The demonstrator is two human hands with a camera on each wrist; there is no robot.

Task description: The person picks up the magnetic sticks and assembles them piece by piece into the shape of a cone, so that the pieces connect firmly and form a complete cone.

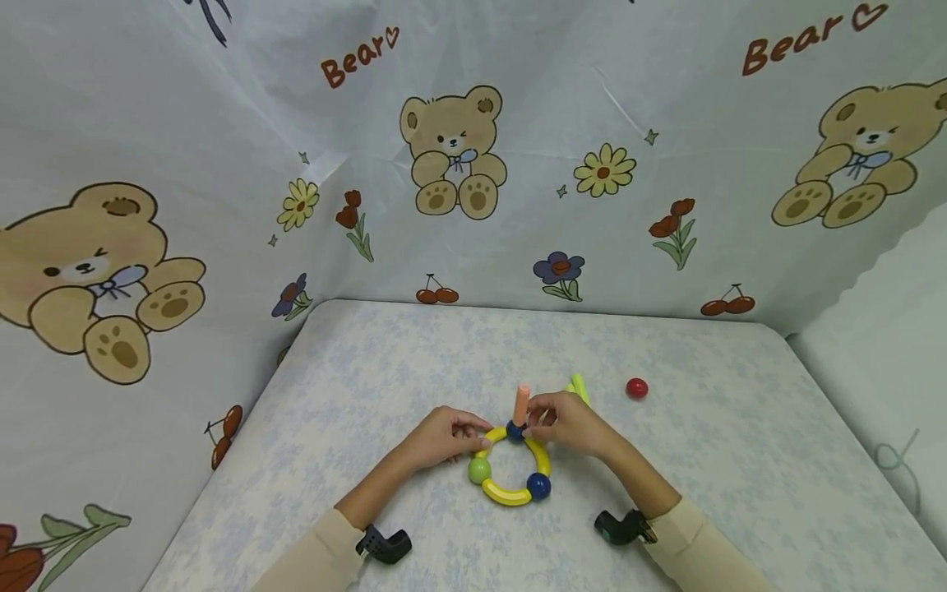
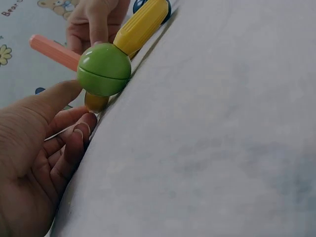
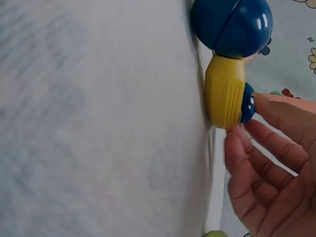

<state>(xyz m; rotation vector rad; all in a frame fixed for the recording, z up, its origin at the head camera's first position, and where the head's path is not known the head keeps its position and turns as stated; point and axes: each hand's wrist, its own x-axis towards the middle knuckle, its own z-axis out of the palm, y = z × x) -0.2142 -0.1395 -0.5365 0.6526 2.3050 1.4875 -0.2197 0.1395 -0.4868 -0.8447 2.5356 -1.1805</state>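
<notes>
A ring of curved yellow rods point(image 1: 506, 496) joined by balls lies on the table. It has a green ball point(image 1: 479, 470) at its left, a blue ball point(image 1: 538, 486) at lower right and another blue ball point(image 1: 515, 432) at the far side. From that far ball a straight peach rod point(image 1: 521, 403) stands up. My left hand point(image 1: 444, 436) pinches the upper-left yellow rod point(image 2: 97, 101) between thumb and fingers, beside the green ball. My right hand point(image 1: 570, 423) pinches the far blue ball point(image 3: 248, 103) at the foot of the peach rod.
Lime-green rods point(image 1: 579, 386) lie just behind my right hand, partly hidden by it. Farther right is a red ball point(image 1: 637, 388). A cloth printed with bears point(image 1: 455, 152) hangs behind the table's far edge. A pale cable point(image 1: 898, 462) shows at the right.
</notes>
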